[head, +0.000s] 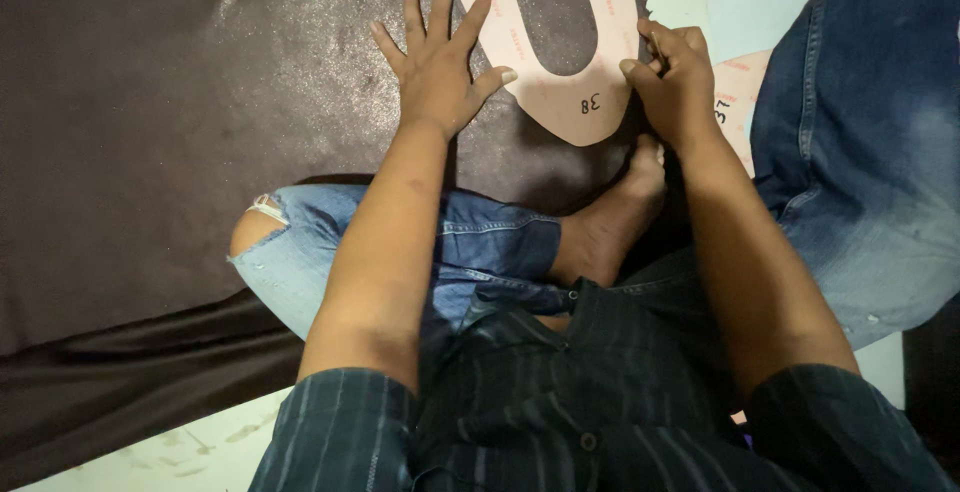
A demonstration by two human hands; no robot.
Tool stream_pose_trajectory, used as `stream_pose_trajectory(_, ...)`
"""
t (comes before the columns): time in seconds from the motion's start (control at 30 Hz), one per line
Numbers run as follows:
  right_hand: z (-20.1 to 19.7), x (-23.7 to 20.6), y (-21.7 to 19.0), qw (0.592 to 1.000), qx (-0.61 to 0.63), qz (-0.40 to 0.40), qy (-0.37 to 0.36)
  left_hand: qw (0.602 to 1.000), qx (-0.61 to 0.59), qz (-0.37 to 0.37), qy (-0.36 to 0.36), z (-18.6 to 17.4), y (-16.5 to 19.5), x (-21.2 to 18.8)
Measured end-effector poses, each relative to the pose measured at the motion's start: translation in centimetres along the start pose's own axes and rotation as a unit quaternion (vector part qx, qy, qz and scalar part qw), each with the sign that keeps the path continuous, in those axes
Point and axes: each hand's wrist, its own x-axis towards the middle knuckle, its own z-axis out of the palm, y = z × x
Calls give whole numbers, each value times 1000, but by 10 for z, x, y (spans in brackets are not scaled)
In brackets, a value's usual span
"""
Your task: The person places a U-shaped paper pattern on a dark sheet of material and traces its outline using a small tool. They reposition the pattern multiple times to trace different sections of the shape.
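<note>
While the pink U-shaped template (590,102) lies flat on the dark leather (200,102), the left hand (440,62) presses beside it, fingers spread, gripping nothing, likely pinning the sheet. At its right edge the right hand (675,87) is curled around something thin, probably a marker I can't make out, with a bare foot (610,222) just below.

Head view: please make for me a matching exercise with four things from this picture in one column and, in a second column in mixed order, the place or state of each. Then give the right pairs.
Column one:
1. left hand
2. right hand
3. pink U-shaped pattern
4. bare foot

Column two:
A. lies flat on the dark leather sheet
B. fingers curled at the pattern's right edge
C. tucked between the two forearms, below the pattern
D. pressed flat with fingers spread, at the pattern's left side

Pairs: 1-D, 2-B, 3-A, 4-C
</note>
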Motion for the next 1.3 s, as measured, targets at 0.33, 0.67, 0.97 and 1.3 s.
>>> stream_pose_trajectory(0.33, 9, 6, 4, 989, -5, -143, 37, 999, 33, 4, 12, -1, -6, 3)
stream_pose_trajectory(0.67, 2, -5, -6, 996, 37, -84, 9, 999, 29, 7, -25, -6, -9, -2)
stream_pose_trajectory(0.97, 9, -2, -2, 996, 35, -85, 8, 999, 44, 15, 15, 3, 5, -15)
stream_pose_trajectory(1.3, 6, -1, -11, 997, 7, -75, 18, 997, 72, -10, -8, 20, 52, -42)
